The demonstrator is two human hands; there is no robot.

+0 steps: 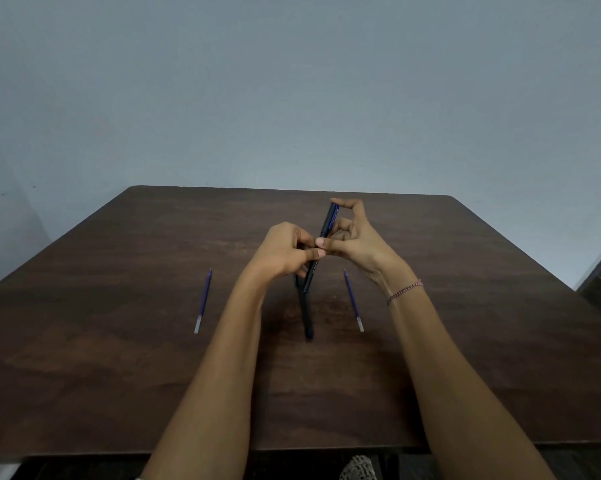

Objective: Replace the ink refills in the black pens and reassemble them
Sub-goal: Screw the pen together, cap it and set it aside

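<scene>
Below your hands a second black pen [306,317] lies on the table [119,375]. One refill [202,303] lies out past your left hand [285,251], one [353,301] just under your right hand [354,237]. Both hands are closed, pinching the pen [323,237] held up between them. Twist too hard and it could slip, drop, and roll away.

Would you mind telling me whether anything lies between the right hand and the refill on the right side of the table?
Nothing visible does. The right hand is up holding the pen together with the left hand; the right refill lies below it on bare table, nothing over or against it.
</scene>
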